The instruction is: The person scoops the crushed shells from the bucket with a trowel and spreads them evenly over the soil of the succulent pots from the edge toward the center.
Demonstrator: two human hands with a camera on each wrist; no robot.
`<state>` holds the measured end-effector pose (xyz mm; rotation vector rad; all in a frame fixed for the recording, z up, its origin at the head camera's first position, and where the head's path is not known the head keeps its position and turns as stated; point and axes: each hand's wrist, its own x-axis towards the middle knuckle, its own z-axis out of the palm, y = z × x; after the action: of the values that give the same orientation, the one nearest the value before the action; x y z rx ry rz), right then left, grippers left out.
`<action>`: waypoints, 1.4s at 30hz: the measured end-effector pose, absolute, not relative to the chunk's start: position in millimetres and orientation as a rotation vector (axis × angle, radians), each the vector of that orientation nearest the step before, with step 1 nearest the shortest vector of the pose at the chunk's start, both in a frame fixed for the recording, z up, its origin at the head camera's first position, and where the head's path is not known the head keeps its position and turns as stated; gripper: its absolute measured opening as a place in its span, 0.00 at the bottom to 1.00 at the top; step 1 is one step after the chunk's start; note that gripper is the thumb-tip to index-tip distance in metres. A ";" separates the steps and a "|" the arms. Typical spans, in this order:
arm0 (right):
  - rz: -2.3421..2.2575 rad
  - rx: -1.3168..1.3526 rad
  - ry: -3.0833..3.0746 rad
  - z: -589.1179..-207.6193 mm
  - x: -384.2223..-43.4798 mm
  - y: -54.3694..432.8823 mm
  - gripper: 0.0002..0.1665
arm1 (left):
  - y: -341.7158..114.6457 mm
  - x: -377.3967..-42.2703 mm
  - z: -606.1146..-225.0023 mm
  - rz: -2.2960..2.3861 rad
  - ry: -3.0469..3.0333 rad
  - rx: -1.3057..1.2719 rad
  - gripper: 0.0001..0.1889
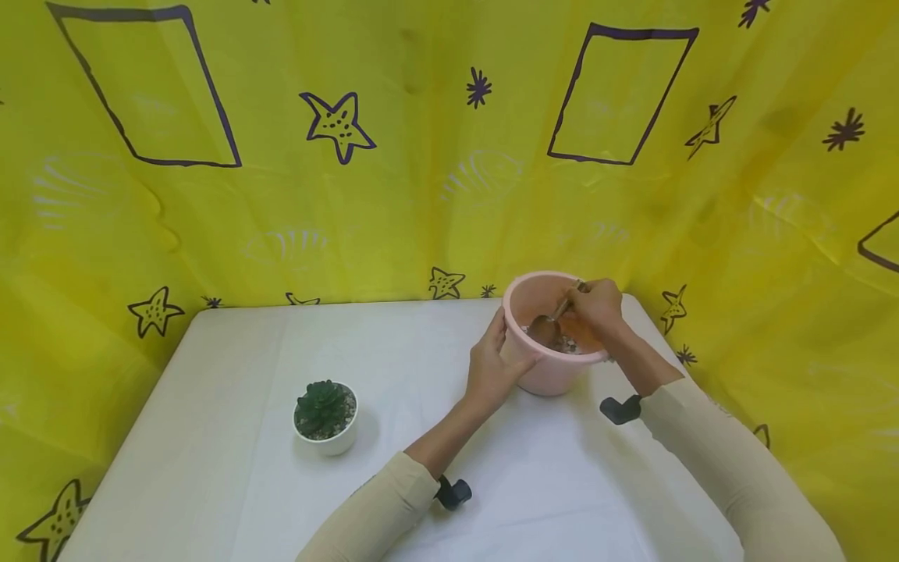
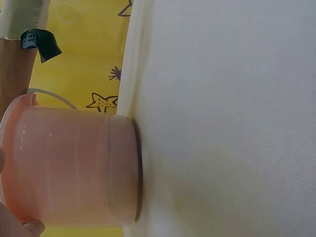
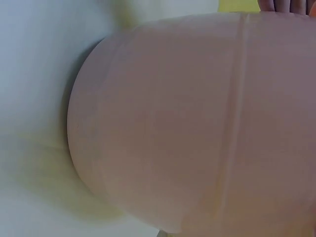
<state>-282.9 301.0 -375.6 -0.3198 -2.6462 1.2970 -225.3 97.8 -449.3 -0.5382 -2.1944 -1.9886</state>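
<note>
A pink bucket [image 1: 551, 380] stands upright near the back right of the table. My left hand [image 1: 492, 365] grips its left side just under the rim, thumb on the near side and fingers around the far side. Inside lies a layer of small pebbles [image 1: 567, 344]. Over the bucket's right rim reaches my right hand [image 1: 595, 307], pinching the handle of a metal spoon [image 1: 544, 331], bowl down at the pebbles. Both wrist views are largely filled by the bucket's outer wall [image 3: 158, 123]; the spoon is hidden there.
A small white pot [image 1: 335, 445] holding a green succulent [image 1: 321, 407] and gravel stands left of the bucket on the white-covered table [image 1: 211, 437]. A yellow patterned curtain [image 1: 421, 195] hangs behind the table and at its sides. Dark straps with cameras [image 1: 453, 493] sit on both wrists.
</note>
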 end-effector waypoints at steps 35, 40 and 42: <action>1.809 -0.561 -2.621 -375.8 -289.8 299.0 0.18 | 99.1 -226.2 -450.8 -1.996 -2.189 -0.535 0.52; 1.878 -0.578 -2.576 -376.5 -290.4 298.8 0.16 | 98.6 -227.1 -451.3 -1.996 -2.170 -0.561 0.52; 1.895 -0.586 -2.564 -376.4 -291.0 298.8 0.16 | 98.5 -227.9 -451.7 -1.999 -2.159 -0.568 0.52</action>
<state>-291.0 298.8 -376.4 -0.5855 -2.5637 1.8952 -227.9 98.5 -451.7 -0.5681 -2.1592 -1.9993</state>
